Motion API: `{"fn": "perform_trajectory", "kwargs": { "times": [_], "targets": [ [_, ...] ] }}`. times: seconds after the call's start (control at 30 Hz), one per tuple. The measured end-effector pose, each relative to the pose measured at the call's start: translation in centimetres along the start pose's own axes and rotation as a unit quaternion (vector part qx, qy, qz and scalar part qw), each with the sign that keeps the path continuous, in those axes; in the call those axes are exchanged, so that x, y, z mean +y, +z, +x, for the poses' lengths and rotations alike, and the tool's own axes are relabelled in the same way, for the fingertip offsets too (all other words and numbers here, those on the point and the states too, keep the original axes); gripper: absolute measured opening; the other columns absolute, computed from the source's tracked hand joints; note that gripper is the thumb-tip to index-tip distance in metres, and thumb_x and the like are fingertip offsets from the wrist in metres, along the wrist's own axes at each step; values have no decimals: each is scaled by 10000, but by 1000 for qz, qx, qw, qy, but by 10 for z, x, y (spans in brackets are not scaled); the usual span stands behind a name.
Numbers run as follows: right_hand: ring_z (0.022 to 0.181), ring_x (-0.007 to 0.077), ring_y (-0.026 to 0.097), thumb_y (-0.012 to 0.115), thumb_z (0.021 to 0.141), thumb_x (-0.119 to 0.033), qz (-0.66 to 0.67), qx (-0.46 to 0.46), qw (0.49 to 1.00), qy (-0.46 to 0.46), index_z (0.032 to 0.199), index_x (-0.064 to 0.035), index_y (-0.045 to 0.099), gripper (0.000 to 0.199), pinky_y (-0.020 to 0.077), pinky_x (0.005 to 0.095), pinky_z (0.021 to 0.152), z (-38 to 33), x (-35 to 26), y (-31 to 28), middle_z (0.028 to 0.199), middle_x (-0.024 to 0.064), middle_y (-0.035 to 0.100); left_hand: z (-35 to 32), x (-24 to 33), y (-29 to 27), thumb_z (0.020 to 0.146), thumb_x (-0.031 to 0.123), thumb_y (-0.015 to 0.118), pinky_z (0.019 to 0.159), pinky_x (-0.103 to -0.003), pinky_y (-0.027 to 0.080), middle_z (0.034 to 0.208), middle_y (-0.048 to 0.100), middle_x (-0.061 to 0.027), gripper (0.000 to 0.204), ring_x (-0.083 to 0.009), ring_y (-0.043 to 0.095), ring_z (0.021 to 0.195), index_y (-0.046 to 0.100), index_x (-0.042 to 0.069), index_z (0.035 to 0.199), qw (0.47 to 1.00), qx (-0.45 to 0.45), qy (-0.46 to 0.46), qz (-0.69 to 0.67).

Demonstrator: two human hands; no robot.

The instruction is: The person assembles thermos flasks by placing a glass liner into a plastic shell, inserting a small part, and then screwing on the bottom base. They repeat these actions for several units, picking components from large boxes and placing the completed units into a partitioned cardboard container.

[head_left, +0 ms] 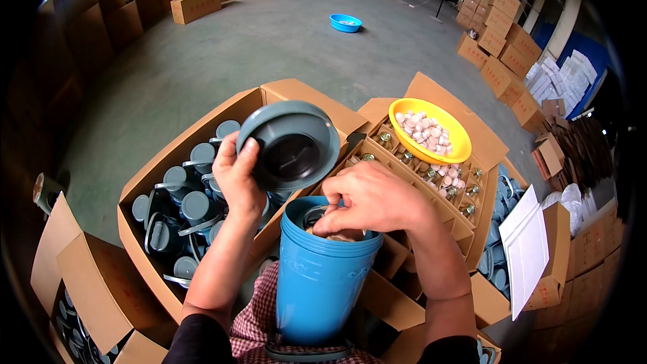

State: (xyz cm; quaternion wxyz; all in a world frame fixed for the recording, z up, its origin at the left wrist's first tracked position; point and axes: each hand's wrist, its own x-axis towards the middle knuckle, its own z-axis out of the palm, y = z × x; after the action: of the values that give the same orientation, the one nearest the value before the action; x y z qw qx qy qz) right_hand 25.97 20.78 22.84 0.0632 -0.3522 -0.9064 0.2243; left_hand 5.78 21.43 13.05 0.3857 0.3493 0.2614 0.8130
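Note:
My left hand (239,175) grips a round dark-grey plastic lid (322,118) by its edge, tilted so that its black hollow underside shows. A tall blue plastic flask body (327,280) stands upright between my forearms, near my lap. At its open mouth my right hand (381,195) has its fingers pinched together inside the rim. What they hold, if anything, is hidden by the fingers. Beside them, something shiny and dark shows within the mouth. The lid is up above the flask body, apart from it.
An open carton (151,168) of grey lids with handles stands left. On the right, a yellow basin (458,136) of pinkish-white discs rests on a divided carton (458,232) with glass necks. Another carton (108,283) is at lower left. A blue basin (346,23) lies on the floor.

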Motion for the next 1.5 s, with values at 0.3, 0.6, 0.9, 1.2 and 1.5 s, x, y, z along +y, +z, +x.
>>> {"fn": "perform_trajectory", "kwargs": {
  "times": [0.3, 0.6, 0.9, 1.2, 1.5],
  "targets": [
    [958, 217, 631, 748, 631, -56, 333, -14, 921, -204, 1029, -23, 688, 404, 501, 314, 813, -19, 55, 25, 1068, 128, 668, -17, 2, -4, 766, 432, 726, 897, -302, 448, 958, 631, -68, 571, -164, 596, 938, 573, -5, 1100, 987, -118, 100, 50],
    [1038, 307, 568, 575, 844, -581, 666, 352, 639, -153, 957, -27, 509, 569, 401, 442, 988, -26, 48, 104, 1114, 222, 573, -17, 20, 31, 704, 343, 704, 628, -310, 411, 725, 619, -95, 389, -203, 544, 668, 734, -16, 851, 871, -475, 74, 98],
    [840, 264, 567, 592, 866, -522, 528, 454, 684, -217, 799, -39, 528, 492, 447, 456, 851, -30, 46, 104, 829, 141, 593, -4, 30, 43, 712, 279, 710, 547, -312, 415, 719, 612, -103, 312, -208, 544, 605, 718, -24, 788, 829, -525, 181, 66],
    [825, 275, 575, 605, 852, -535, 529, 397, 716, -222, 772, -27, 526, 521, 473, 405, 797, -39, 53, 102, 855, 144, 600, -14, 47, 33, 624, 488, 785, 542, -302, 454, 757, 634, -93, 534, -224, 576, 638, 715, 7, 844, 791, -533, 239, 184],
    [693, 251, 602, 311, 920, -657, 292, 457, 834, -103, 726, 29, 541, 749, 480, 349, 654, -41, 16, 91, 770, 185, 625, -40, 79, 56, 558, 449, 762, 514, -312, 482, 702, 506, -40, 526, -219, 550, 661, 632, 54, 879, 650, -526, 237, 495]
  ]
}}
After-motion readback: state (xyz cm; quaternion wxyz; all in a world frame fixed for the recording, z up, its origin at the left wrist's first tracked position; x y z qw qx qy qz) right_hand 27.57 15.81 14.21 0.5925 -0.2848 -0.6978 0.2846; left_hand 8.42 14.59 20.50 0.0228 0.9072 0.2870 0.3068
